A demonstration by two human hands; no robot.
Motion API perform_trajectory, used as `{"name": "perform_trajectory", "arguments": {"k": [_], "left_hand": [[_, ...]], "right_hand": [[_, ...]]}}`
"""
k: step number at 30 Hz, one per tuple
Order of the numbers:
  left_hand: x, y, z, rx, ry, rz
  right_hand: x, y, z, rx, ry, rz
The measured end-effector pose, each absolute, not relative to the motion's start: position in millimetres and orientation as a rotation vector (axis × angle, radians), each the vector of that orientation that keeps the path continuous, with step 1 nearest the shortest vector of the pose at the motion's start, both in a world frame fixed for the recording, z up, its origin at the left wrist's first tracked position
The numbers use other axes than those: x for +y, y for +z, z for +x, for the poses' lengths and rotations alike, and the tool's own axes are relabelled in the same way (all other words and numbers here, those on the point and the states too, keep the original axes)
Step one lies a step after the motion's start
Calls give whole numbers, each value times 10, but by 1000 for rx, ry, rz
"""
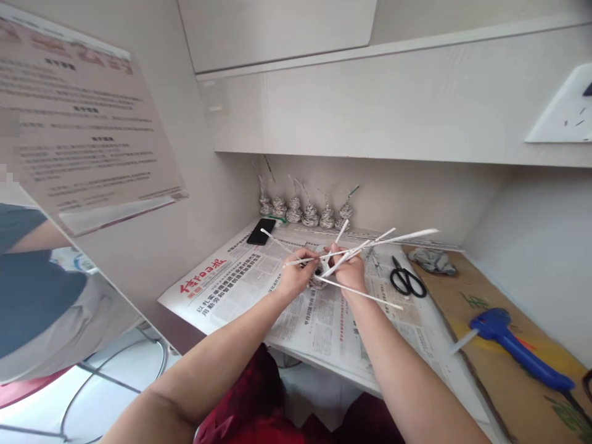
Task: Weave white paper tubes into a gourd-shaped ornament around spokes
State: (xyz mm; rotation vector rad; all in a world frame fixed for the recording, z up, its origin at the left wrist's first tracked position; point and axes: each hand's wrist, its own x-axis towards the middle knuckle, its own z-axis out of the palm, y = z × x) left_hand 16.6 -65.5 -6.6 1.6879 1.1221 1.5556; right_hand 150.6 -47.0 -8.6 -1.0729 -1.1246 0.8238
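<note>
Above the newspaper (287, 308), my left hand (296, 275) pinches a thin white rolled-paper strip. My right hand (350, 272) is closed around the other side of the same work, its fingers among several white strips. These paper strips (411, 235) fan outward from a small round woven paper piece (317, 282), which sits between the two hands and is partly hidden by the fingers. One strip reaches toward the lower right and another toward the upper left. Black-handled scissors (407, 282) lie to the right of my right hand.
Several gourd-shaped woven paper pieces (310, 214) stand along the back wall. A black phone (261, 231) lies at the back left. On the right, cardboard (456, 302) bears a blue glue gun (518, 345) and a crumpled grey cloth (432, 261). Another person (41, 296) is at far left beyond a partition.
</note>
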Motion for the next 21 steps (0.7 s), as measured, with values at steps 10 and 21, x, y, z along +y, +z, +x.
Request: {"name": "perform_trajectory", "arguments": {"k": [10, 21], "left_hand": [[-620, -157, 47, 1385, 1673, 1523], [-781, 11, 83, 1618, 1515, 1562]], "right_hand": [[-493, -174, 1331, -1193, 948, -906], [-551, -147, 1285, -1033, 1044, -990]]}}
